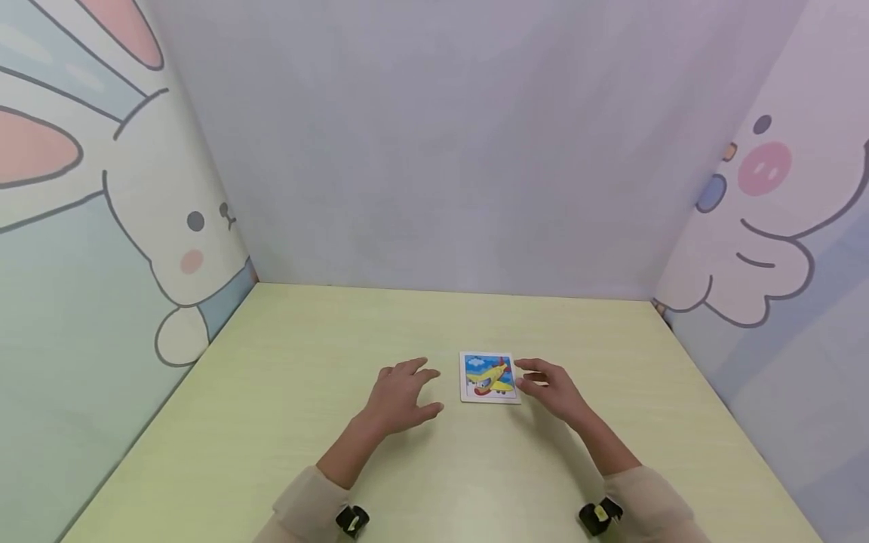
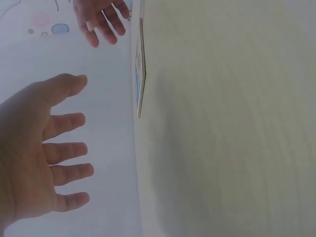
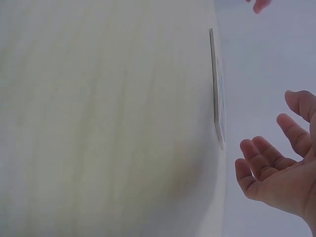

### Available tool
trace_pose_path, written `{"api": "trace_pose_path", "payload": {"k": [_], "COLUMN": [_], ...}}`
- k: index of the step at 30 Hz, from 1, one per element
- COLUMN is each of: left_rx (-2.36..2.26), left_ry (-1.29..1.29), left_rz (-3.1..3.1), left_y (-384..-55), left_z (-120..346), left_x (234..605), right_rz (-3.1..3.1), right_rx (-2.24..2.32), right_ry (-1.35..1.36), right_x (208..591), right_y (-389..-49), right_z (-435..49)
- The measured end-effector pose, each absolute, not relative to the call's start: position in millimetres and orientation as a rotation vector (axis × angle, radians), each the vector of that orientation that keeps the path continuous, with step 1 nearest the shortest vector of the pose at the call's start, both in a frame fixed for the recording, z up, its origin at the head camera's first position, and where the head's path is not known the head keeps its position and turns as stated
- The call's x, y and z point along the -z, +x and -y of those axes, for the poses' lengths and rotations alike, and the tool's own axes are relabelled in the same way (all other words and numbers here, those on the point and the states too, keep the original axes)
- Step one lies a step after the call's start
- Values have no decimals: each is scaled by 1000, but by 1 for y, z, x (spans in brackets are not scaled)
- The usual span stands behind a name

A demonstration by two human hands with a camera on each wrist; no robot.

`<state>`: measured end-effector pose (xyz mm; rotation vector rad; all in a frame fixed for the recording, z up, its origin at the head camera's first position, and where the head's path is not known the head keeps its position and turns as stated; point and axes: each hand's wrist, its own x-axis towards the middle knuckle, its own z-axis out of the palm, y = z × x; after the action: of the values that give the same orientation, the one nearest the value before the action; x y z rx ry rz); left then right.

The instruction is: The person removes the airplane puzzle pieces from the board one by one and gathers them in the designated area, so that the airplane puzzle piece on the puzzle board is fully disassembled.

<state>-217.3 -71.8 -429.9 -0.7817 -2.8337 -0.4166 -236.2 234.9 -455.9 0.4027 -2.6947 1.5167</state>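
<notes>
The airplane picture board lies flat on the pale yellow table, just left of the right hand, whose bent fingers are apart, and a bit farther to the right of the left hand, whose fingers are spread. Table shows between the left hand and the board, and more runs past both hands to the far edge. The board looks almost square, and its plane's nose points left and toward the person, with the tail by the right fingertips.

Booth, screened on three sides; wider premises cannot be told. Comprises: pale table; plain back sheet; left panel, cartoon rabbit; right panel, second cartoon animal.
</notes>
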Motion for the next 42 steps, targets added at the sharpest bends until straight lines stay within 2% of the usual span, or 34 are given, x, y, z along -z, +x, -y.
{"api": "trace_pose_path", "payload": {"k": [19, 30, 42], "left_rx": [391, 316, 270], "left_ry": [-806, -846, -940], "left_rz": [2941, 3018, 3118], "left_y": [-231, -235, -230], "left_z": [15, -11, -31], "left_x": [443, 457, 459], "right_rz": [2710, 2764, 2797], "right_rx": [-1457, -1393, -1312], "right_ry": [500, 465, 517], "right_x": [455, 464, 469], "right_y": [-267, -280, -299], "right_z": [-227, -217, -205]}}
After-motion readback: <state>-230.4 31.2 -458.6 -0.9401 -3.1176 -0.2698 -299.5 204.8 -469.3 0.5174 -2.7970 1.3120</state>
